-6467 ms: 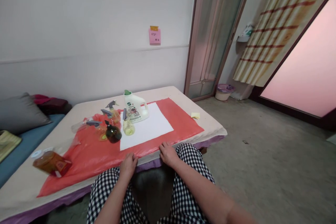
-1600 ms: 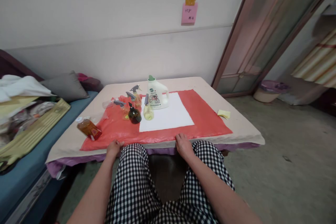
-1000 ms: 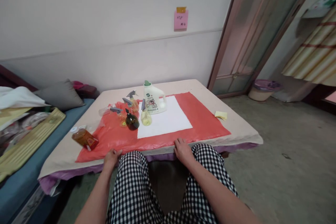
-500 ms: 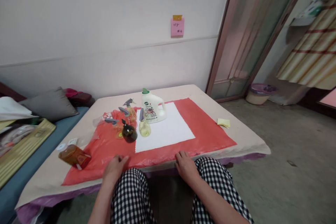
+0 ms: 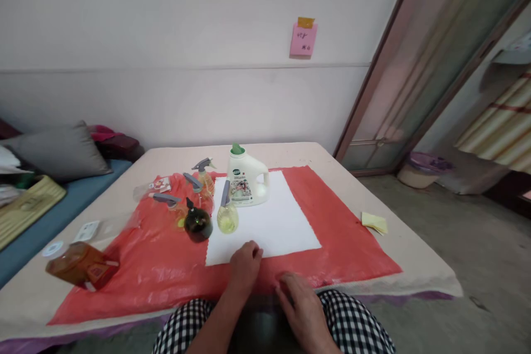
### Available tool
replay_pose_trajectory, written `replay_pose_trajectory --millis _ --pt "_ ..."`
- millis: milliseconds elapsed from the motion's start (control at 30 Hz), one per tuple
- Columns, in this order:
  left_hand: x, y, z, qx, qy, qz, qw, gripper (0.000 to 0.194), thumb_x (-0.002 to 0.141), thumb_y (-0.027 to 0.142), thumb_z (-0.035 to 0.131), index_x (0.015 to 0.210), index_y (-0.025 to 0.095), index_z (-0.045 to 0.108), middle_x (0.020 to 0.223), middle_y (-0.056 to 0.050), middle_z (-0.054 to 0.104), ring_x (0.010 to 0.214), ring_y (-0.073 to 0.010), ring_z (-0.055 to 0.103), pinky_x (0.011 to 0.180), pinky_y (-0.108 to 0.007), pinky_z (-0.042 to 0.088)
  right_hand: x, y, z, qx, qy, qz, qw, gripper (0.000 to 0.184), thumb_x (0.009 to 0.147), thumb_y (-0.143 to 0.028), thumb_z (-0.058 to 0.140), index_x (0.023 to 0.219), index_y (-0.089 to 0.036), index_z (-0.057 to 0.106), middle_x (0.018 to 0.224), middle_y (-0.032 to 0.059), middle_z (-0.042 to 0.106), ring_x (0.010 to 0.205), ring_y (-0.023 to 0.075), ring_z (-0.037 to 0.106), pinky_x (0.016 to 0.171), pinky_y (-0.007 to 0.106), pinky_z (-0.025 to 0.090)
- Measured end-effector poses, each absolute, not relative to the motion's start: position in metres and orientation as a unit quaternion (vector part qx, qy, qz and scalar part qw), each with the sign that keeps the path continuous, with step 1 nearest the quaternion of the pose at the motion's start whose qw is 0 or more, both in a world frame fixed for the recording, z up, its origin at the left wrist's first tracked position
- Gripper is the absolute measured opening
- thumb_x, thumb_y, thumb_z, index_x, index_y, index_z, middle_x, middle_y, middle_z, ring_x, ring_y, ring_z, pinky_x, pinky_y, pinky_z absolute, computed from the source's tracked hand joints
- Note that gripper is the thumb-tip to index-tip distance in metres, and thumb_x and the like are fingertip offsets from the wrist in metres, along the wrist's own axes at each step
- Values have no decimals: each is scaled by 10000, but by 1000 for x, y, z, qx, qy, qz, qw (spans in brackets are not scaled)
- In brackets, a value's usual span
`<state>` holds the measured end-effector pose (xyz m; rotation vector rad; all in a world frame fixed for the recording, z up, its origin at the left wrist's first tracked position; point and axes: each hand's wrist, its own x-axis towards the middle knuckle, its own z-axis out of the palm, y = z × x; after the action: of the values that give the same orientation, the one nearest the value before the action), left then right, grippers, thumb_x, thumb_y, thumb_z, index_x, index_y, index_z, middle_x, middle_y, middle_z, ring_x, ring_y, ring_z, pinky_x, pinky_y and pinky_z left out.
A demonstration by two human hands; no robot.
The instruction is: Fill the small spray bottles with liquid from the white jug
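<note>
My left hand (image 5: 244, 265) rests on the red plastic sheet (image 5: 340, 232) at the near edge of the white paper (image 5: 274, 221), fingers curled loosely, holding nothing I can see. My right hand (image 5: 301, 301) lies flat by the table's near edge, fingers stretched out and empty. Beyond the left hand stand a dark round bottle (image 5: 198, 223), a small yellow spray bottle (image 5: 227, 215), two more spray bottles (image 5: 203, 174) and a white detergent jug (image 5: 245, 180) with a green cap.
An amber refill pouch (image 5: 81, 272) lies at the left of the low table (image 5: 418, 265). A yellow sticky pad (image 5: 374, 223) sits at the right. A blue mattress (image 5: 53, 221) with a grey cushion (image 5: 58, 149) lies left. Concrete floor and a basin (image 5: 423, 168) are right.
My left hand has moved right and forward from the table edge up to the white paper. My right hand stayed near the edge. The head has come closer to the table.
</note>
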<state>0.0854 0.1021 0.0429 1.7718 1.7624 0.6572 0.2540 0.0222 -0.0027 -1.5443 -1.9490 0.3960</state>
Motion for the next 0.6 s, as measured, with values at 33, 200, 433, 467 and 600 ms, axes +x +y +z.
replay_pose_trajectory --millis 33,200,433,467,600 --pt "86 104 40 657 654 250 279 169 895 290 523 736 233 515 812 -43 657 772 -191 580 724 -315 358 254 24 -3 -576 -722 174 341 189 983 -346 453 996 -261 622 995 64 693 895 207 661 798 333 537" --pt "82 115 35 637 652 280 300 156 901 313 522 764 243 538 805 -38 659 764 -193 584 727 -326 370 257 51 22 -564 -668 269 404 259 944 -480 519 999 -270 660 983 66 714 904 215 674 816 330 558" --pt "83 119 32 619 653 300 317 172 883 301 514 721 244 507 774 -30 644 741 -191 567 708 -336 353 248 193 68 -580 -617 276 455 433 812 -541 581 1034 -174 637 1028 110 684 930 240 634 855 393 528" --pt "84 119 33 618 652 302 318 171 880 295 512 718 243 501 772 -29 641 740 -190 565 707 -336 352 244 218 69 -589 -603 273 463 461 810 -521 585 1092 -157 612 1112 131 663 989 248 622 876 402 522" --pt "84 119 34 619 644 310 324 183 874 292 517 702 243 479 763 -25 627 730 -186 553 696 -333 348 232 296 70 -621 -558 289 468 570 835 -409 642 1326 -160 492 1376 168 528 1189 280 551 997 468 472"
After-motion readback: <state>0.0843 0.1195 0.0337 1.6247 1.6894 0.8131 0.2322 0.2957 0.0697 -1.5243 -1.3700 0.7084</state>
